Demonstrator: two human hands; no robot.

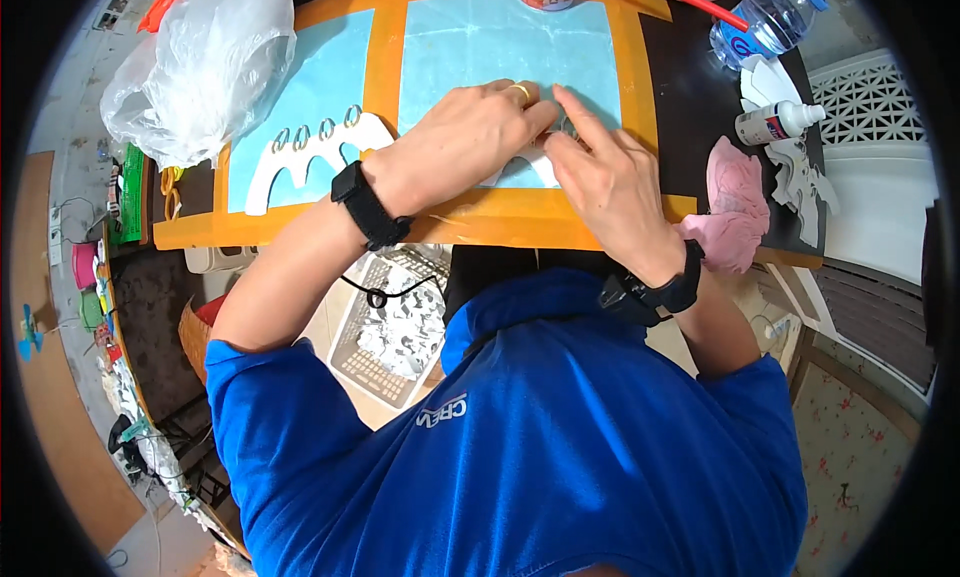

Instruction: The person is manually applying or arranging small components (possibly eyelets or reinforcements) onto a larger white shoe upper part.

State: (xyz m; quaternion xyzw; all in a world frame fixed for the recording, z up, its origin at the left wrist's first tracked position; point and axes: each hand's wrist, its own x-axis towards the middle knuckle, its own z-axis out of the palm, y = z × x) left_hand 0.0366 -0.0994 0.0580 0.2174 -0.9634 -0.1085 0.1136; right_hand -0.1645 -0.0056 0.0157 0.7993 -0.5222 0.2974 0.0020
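Note:
Both my hands meet over the light blue sheet in the middle of the table, at a white scalloped piece (pixel 535 167) that they mostly cover. My left hand (pixel 485 132) is closed, with its fingers curled and the tips hidden; what they hold I cannot make out. My right hand (pixel 612 177) grips the piece's edge near the thumb, while its index finger reaches forward. Part of a metal ring (pixel 568 127) shows between that finger and thumb. Left of my left wrist lies another white scalloped piece (pixel 285 167), carrying several metal rings (pixel 326 129) along its upper side.
A clear plastic bag (pixel 215 67) sits at the far left, above orange-handled scissors (pixel 172 192). To the right are a water bottle (pixel 765 27), a white squeeze bottle (pixel 775 124), pink cloth (pixel 735 197) and white scraps (pixel 800 182). Below stands a basket (pixel 370 367) of scraps.

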